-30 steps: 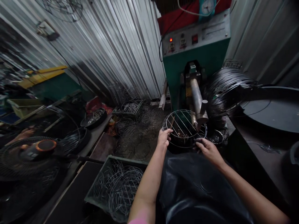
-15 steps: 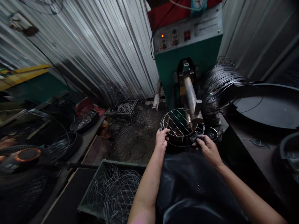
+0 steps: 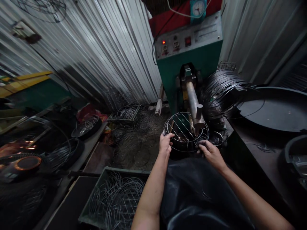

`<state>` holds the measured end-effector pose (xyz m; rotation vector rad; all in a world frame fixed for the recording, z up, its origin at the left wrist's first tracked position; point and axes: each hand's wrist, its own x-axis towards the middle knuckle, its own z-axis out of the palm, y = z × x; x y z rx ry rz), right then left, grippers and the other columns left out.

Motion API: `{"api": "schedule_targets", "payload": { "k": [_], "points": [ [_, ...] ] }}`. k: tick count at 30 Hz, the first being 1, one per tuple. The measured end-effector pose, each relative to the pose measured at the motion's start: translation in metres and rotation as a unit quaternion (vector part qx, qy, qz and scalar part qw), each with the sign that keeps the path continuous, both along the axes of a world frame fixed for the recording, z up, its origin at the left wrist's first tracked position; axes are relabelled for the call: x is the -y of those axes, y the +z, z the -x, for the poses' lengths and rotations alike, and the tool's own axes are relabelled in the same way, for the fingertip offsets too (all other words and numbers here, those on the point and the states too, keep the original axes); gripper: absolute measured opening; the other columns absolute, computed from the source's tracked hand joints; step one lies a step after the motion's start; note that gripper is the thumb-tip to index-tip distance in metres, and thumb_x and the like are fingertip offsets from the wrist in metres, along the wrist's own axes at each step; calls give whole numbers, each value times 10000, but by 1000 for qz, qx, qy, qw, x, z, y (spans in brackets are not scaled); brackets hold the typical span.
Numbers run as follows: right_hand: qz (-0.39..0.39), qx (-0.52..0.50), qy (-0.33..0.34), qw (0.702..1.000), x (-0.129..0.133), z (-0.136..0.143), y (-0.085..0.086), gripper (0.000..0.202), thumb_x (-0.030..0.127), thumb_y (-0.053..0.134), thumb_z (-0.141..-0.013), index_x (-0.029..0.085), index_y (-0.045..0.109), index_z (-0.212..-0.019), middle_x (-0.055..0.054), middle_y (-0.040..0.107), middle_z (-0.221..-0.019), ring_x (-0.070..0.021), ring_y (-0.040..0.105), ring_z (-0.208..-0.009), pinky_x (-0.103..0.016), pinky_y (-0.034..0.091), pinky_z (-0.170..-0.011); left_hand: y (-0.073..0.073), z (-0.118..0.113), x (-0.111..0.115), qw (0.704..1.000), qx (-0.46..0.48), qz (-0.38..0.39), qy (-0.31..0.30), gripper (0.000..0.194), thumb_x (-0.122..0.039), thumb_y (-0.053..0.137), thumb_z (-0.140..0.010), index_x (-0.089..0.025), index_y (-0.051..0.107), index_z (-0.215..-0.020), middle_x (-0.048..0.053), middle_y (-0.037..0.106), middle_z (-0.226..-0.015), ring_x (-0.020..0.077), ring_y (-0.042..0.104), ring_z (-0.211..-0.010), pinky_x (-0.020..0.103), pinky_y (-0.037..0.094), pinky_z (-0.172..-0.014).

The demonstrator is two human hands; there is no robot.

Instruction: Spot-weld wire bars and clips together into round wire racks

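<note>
We see a round wire rack in front of the green machine, at the right part of which the tip of the metal arm comes down. Whether this tip touches the wires, we cannot tell.

Our left hand is closed on the left rim of the rack, with the thumb above the wire and the fingers curled below. Our right hand is at the near right rim, its thumb and fingers close to each other; we cannot say whether they are clamped on the wire or only rest against it. The rack lies rather flat between the two hands, just beyond the dark apron on our lap.

A small red light is lit on the panel of the machine, and a clock stands above it. To the right of the arm there is a coil of wire, and next to it a large black pan. Near our left forearm is a green crate, in which many wire pieces lie in a tangle.
</note>
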<state>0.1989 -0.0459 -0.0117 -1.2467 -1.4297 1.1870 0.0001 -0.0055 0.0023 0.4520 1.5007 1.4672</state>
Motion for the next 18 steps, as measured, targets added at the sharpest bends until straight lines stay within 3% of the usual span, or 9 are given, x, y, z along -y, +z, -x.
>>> {"api": "schedule_targets", "payload": {
  "k": [18],
  "points": [
    [12, -51, -5, 999, -14, 3, 6, 309, 478, 560, -755, 180, 563, -836, -31, 650, -708, -136, 588, -535, -258, 477, -479, -2, -2, -16, 1000, 22, 21, 4, 300, -162, 682, -439, -161, 527, -696, -61, 463, -540, 41, 393, -416, 160, 147, -367]
  ]
}}
